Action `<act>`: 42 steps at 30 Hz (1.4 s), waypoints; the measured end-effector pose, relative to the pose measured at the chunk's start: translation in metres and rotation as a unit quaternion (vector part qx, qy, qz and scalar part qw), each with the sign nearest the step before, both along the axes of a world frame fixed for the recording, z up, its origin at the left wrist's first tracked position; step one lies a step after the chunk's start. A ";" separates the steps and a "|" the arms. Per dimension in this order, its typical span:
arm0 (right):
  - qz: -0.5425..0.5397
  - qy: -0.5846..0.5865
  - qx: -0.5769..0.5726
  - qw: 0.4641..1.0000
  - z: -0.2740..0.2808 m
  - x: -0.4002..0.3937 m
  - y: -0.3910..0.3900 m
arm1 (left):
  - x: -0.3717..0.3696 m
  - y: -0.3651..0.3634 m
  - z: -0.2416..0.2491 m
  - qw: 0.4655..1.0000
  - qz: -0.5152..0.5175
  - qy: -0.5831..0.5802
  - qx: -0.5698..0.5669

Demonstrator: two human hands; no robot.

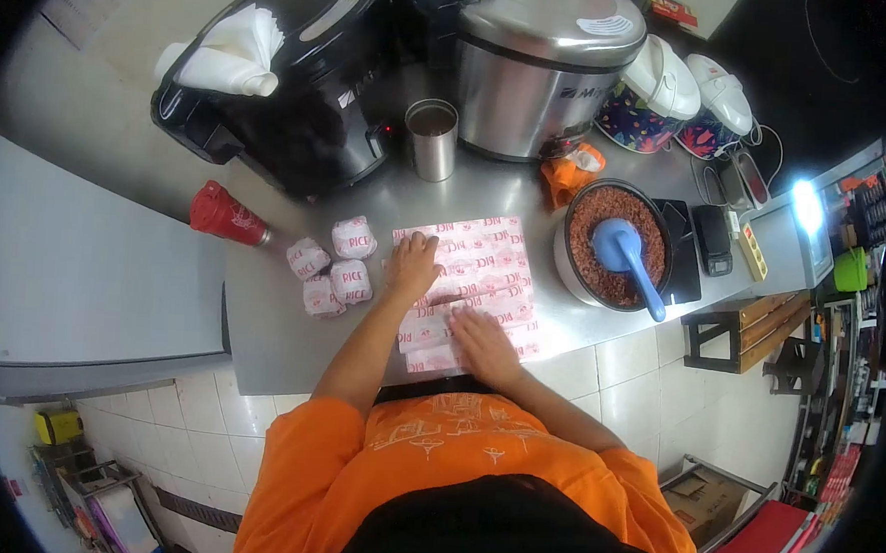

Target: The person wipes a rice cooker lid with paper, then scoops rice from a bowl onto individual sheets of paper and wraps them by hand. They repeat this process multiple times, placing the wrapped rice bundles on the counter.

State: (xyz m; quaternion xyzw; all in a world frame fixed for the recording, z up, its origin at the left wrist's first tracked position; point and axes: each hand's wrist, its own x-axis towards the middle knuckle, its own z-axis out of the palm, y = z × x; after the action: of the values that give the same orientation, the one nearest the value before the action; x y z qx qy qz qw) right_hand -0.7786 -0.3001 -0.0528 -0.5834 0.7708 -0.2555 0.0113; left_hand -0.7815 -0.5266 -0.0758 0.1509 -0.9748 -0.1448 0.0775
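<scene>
Overlapping sheets of white wrapping paper [474, 253] printed with red "RICE" lettering lie on the steel table in front of me. My left hand [413, 267] rests on the left part of the sheets, its fingers slightly bent and apart. Lower down, my right hand [483, 345] lies flat on the nearer sheets with fingers spread. Left of the paper sit several wrapped rice bundles [352, 281] in the same print. To the right stands a round pot of reddish-brown rice [607, 200], with a blue rice scoop [620, 248] lying in it.
Two large rice cookers [533, 91] stand at the back, with a steel cup [431, 146] in front. A red tumbler [228, 215] lies on the left. An orange cloth [564, 178] is behind the pot. A power strip [753, 251] is at the table's right end.
</scene>
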 end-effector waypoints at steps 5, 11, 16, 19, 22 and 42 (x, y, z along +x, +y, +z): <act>-0.029 0.022 0.042 0.998 -0.010 0.004 -0.008 | -0.007 -0.004 0.024 0.993 -0.042 -0.109 0.005; 0.003 -0.026 0.003 1.000 -0.024 -0.014 -0.015 | 0.048 0.040 0.041 0.987 -0.134 -0.053 0.069; -0.026 -0.142 0.158 0.977 -0.030 -0.038 0.003 | 0.099 0.075 0.018 0.989 -0.140 0.042 0.032; -0.111 0.104 0.037 0.988 -0.014 -0.053 0.028 | 0.113 0.081 0.017 0.987 -0.150 0.054 0.013; -0.275 -0.004 -0.051 0.960 -0.014 -0.064 0.041 | 0.117 0.081 0.011 0.986 -0.156 0.049 -0.038; -0.071 -0.012 0.195 0.978 -0.005 -0.085 -0.022 | 0.116 0.055 0.001 0.980 0.133 -0.033 0.144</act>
State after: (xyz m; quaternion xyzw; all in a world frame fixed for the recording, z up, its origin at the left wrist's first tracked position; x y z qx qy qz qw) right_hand -0.8639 -0.3217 -0.0580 -0.5107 0.8451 -0.1072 0.1159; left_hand -0.6659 -0.4715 -0.0745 0.2933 -0.9169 -0.2674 0.0412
